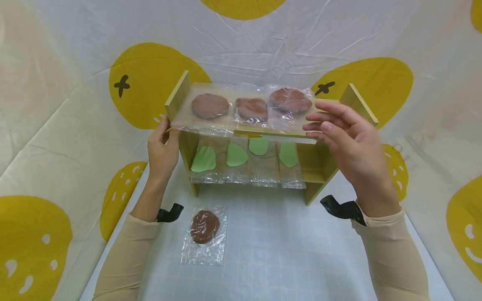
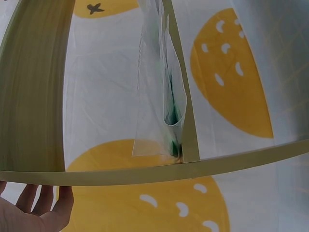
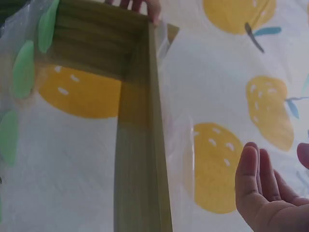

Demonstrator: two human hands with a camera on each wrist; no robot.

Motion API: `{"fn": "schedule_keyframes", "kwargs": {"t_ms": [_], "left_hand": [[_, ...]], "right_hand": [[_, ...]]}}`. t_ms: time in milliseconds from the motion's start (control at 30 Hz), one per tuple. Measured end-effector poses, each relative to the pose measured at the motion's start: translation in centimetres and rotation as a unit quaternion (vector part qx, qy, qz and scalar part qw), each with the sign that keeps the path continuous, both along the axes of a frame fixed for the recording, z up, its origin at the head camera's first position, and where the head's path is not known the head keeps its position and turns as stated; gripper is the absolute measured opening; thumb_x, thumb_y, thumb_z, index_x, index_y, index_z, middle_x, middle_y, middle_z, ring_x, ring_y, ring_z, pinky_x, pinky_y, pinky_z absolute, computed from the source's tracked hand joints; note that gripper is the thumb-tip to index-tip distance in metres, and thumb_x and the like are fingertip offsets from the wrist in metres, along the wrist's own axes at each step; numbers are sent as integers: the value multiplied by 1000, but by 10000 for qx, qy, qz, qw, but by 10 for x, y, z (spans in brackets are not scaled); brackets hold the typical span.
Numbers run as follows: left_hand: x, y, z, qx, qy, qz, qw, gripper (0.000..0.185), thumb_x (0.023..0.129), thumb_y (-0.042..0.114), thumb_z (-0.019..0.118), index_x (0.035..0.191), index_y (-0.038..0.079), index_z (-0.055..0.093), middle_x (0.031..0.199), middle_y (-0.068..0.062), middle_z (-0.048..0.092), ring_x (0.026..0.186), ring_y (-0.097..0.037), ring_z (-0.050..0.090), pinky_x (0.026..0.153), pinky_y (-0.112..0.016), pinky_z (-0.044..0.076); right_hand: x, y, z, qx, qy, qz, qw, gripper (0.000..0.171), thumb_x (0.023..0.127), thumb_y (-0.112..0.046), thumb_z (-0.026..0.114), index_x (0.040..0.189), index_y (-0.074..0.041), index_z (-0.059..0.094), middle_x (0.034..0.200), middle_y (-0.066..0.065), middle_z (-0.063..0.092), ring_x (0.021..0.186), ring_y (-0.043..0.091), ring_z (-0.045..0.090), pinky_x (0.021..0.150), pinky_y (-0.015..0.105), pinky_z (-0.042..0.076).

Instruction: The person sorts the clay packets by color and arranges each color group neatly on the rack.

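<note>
A small wooden shelf (image 1: 316, 188) stands upright on the table. My left hand (image 1: 163, 146) rests against its left side panel (image 2: 120, 178), fingertips touching the outside. Flat brown pieces in clear plastic bags lie along the top board: a left one (image 1: 210, 105), a middle one (image 1: 251, 108) and a right one (image 1: 290, 100). Near the right one hovers my right hand (image 1: 354, 142), fingers apart and holding nothing; the right wrist view shows the hand (image 3: 270, 193) beside the bag edge. On the lower board are several bagged green pieces (image 1: 236, 154).
Another bagged brown piece (image 1: 205, 226) lies flat on the pale gridded table (image 1: 286, 251), in front of the shelf's left side. A white cloth (image 1: 75, 50) with yellow fruit prints hangs behind and around the table. The shelf's right side panel (image 1: 357, 103) rises above the top board.
</note>
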State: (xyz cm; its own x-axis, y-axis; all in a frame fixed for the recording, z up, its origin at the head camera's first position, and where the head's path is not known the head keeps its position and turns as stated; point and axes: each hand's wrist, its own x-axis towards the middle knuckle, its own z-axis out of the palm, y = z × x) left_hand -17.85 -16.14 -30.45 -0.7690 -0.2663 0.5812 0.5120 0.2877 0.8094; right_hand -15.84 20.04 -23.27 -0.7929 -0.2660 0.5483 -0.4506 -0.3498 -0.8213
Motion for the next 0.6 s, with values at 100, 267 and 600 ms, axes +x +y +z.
{"fn": "schedule_keyframes", "kwargs": {"t_ms": [100,267,600], "left_hand": [[1,0,1,14,13,-23,10000,40,104,11,53,143,1,53,129,-17,63,99,-10,62,96,-30,46],[1,1,1,29,25,-47,10000,40,104,10,53,143,0,53,129,-17,63,101,-11,61,98,-31,45],[2,0,2,20,-39,-6,10000,41,104,9,53,144,0,52,132,-16,62,103,-13,61,97,-32,46]], "right_hand": [[10,-3,-8,154,-9,128,9998,38,99,12,46,137,17,46,120,31,60,104,37,64,94,39,51],[19,-5,-21,321,-13,380,9988,39,99,14,44,138,18,43,121,30,60,105,35,64,94,40,51],[23,-9,-48,856,-11,621,9944,38,100,12,47,137,18,43,119,30,60,105,36,64,92,41,52]]}}
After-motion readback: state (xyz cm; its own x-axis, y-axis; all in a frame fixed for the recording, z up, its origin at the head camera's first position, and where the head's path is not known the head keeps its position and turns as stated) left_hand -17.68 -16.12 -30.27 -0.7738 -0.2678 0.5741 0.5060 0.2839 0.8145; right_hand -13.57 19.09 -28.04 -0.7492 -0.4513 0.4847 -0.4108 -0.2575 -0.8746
